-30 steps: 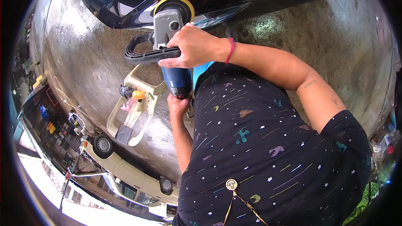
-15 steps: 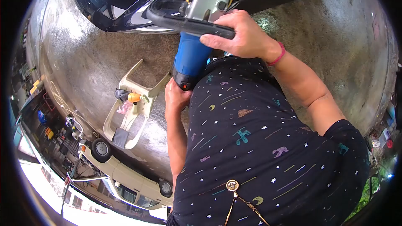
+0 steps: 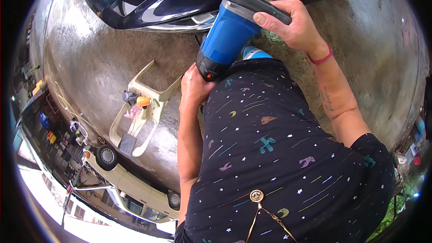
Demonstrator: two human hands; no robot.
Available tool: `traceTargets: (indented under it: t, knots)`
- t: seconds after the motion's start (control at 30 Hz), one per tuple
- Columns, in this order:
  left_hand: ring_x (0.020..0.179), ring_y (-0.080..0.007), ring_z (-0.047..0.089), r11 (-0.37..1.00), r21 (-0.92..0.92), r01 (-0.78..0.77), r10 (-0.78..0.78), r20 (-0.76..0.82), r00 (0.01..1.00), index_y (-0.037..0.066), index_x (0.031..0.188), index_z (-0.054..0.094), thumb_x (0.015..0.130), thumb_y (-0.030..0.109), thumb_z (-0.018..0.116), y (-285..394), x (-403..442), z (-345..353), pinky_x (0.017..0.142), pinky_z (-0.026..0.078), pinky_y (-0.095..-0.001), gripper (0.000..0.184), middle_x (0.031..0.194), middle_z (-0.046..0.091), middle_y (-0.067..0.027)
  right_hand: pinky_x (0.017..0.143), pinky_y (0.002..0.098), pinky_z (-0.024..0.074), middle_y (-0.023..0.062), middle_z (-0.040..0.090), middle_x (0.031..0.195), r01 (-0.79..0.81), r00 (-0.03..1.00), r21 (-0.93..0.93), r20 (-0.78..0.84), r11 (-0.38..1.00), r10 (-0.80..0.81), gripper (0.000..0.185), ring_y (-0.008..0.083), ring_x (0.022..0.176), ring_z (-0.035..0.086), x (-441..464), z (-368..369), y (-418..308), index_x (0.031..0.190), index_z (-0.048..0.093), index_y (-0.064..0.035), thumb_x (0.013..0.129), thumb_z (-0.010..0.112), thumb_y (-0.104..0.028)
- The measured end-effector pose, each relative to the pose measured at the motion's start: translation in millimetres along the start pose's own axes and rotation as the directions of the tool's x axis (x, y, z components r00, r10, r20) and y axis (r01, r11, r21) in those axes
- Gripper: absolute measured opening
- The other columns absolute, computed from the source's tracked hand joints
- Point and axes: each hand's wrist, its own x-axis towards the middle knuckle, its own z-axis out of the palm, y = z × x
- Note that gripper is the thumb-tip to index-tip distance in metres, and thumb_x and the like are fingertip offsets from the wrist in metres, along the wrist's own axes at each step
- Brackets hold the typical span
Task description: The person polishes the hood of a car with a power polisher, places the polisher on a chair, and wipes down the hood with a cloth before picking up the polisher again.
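Observation:
A blue car polisher (image 3: 231,33) with a silver metal head and a black loop handle is held in front of my body. My right hand (image 3: 294,24) is closed around the right end of the loop handle, with the thumb on top. My left hand (image 3: 194,84) grips the black rear end of the polisher, close to my shirt; some of its fingers are hidden underneath. Beyond the tool lies the glossy black car body (image 3: 166,6). The polisher's pad is almost wholly cut off by the top edge of the view.
A pale plastic stool (image 3: 150,110) lies tipped over on the wet concrete floor (image 3: 94,69), with an orange and dark grey tool (image 3: 143,101) on it. A cream vehicle (image 3: 135,184) stands farther off at the lower left. A thin hose (image 3: 67,108) lies on the floor.
The polisher has shifted up and to the right, and its yellow-rimmed pad has mostly left the view. Both hands moved along with it, still gripping.

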Motion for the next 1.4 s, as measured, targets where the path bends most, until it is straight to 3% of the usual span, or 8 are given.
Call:
traceTargets:
  t: [0.2, 0.23, 0.5, 0.53, 0.6, 0.9, 1.1, 1.4]
  knots:
    - [0.098, -0.0404, 0.067, 0.992, -0.081, 0.100, -0.105, -0.053, 0.993, 0.001, 0.102, 0.068, 0.069, 0.022, 0.078, -37, -25, 6, 0.086, 0.052, -0.0453, 0.040, 0.100, 0.070, -0.0217, 0.057, 0.0325, 0.0473, 0.0135, 0.063, 0.063, 0.147, 0.986, -0.053, 0.084, 0.988, -0.142, 0.042, 0.0167, 0.055, 0.057, 22, 49, -5, 0.080, 0.072, 0.0013, 0.086, 0.076, -0.040]
    - [0.096, -0.0401, 0.068, 0.986, -0.081, 0.147, -0.152, -0.061, 0.987, 0.001, 0.101, 0.068, 0.069, 0.021, 0.078, -47, -31, 8, 0.084, 0.053, -0.0448, 0.039, 0.098, 0.071, -0.0224, 0.054, 0.0301, 0.0420, 0.0088, 0.060, 0.064, 0.188, 0.977, -0.057, 0.114, 0.981, -0.180, 0.035, 0.0106, 0.057, 0.052, 26, 60, -3, 0.080, 0.070, 0.0030, 0.087, 0.076, -0.031]
    - [0.080, -0.0360, 0.072, 0.937, -0.227, 0.267, -0.303, -0.140, 0.943, 0.001, 0.095, 0.068, 0.069, 0.017, 0.075, -109, -64, 22, 0.072, 0.054, -0.0419, 0.031, 0.084, 0.072, -0.0203, 0.061, 0.0410, 0.0508, 0.0207, 0.064, 0.067, 0.402, 0.905, -0.183, 0.227, 0.897, -0.359, 0.053, 0.0368, 0.063, 0.064, 79, 155, -2, 0.079, 0.074, 0.0020, 0.084, 0.072, -0.051]
    - [0.077, -0.0330, 0.071, 0.922, -0.269, 0.278, -0.322, -0.135, 0.937, 0.001, 0.093, 0.068, 0.069, 0.017, 0.074, -114, -66, 24, 0.070, 0.054, -0.0410, 0.029, 0.082, 0.072, -0.0186, 0.077, 0.0440, 0.0566, 0.0251, 0.070, 0.081, 0.330, 0.913, -0.208, 0.318, 0.921, -0.255, 0.069, 0.0402, 0.078, 0.070, 87, 163, -7, 0.082, 0.074, 0.0073, 0.082, 0.066, -0.061]
    - [0.073, -0.0299, 0.071, 0.905, -0.313, 0.289, -0.342, -0.130, 0.931, 0.001, 0.090, 0.068, 0.069, 0.017, 0.074, -128, -68, 28, 0.069, 0.054, -0.0402, 0.027, 0.079, 0.071, -0.0170, 0.063, 0.0431, 0.0517, 0.0222, 0.064, 0.067, 0.450, 0.880, -0.192, 0.264, 0.872, -0.395, 0.058, 0.0382, 0.066, 0.066, 96, 187, -1, 0.076, 0.073, 0.0032, 0.082, 0.071, -0.054]
    - [0.068, -0.0263, 0.067, 0.906, -0.355, 0.230, -0.308, -0.180, 0.934, 0.003, 0.087, 0.068, 0.069, 0.013, 0.073, -159, -63, 50, 0.068, 0.053, -0.0389, 0.021, 0.075, 0.070, -0.0133, 0.067, 0.0458, 0.0511, 0.0212, 0.066, 0.071, 0.432, 0.868, -0.219, 0.363, 0.875, -0.338, 0.056, 0.0395, 0.069, 0.066, 87, 186, 0, 0.076, 0.073, 0.0007, 0.084, 0.069, -0.054]
    - [0.098, -0.0357, 0.069, 0.936, -0.319, 0.147, -0.215, -0.190, 0.958, 0.006, 0.107, 0.069, 0.067, 0.015, 0.078, -127, -48, 51, 0.086, 0.053, -0.0411, 0.042, 0.103, 0.071, -0.0189, 0.085, 0.0400, 0.0411, 0.0096, 0.064, 0.076, 0.334, 0.900, -0.253, 0.371, 0.908, -0.228, 0.041, 0.0276, 0.078, 0.059, 39, 129, 12, 0.078, 0.072, -0.0049, 0.083, 0.075, -0.046]
    - [0.105, -0.0353, 0.067, 0.984, -0.146, 0.098, -0.126, -0.191, 0.974, 0.008, 0.116, 0.068, 0.069, 0.015, 0.077, -129, -38, 35, 0.090, 0.053, -0.0408, 0.048, 0.115, 0.070, -0.0138, 0.090, 0.0384, 0.0382, 0.0060, 0.057, 0.070, 0.304, 0.912, -0.179, 0.340, 0.936, -0.231, 0.033, 0.0256, 0.077, 0.055, 28, 118, 12, 0.077, 0.071, -0.0064, 0.082, 0.079, -0.038]
